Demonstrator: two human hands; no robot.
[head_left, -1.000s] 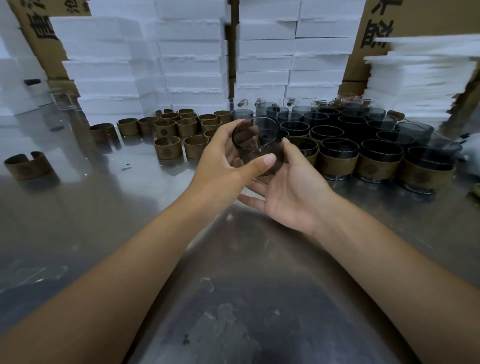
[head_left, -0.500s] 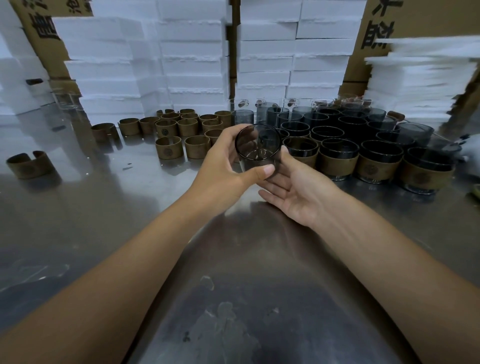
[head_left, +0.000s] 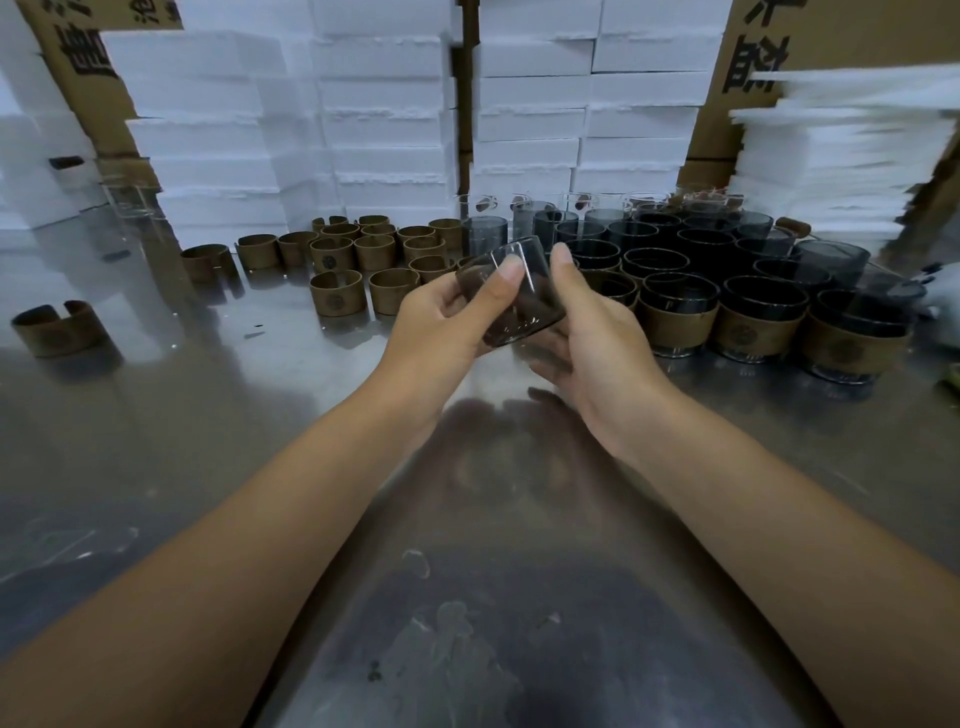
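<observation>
Head view: the left hand (head_left: 441, 325) and right hand (head_left: 589, 338) clasp a tilted dark glass (head_left: 537, 312) above the worktop (head_left: 249, 447), where its slick wall could slip free and crack.

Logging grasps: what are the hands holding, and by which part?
A dark glass, tilted, held by both hands: the left hand grips its side wall, thumb across it; the right hand has thumb by the rim and fingers beneath.
</observation>
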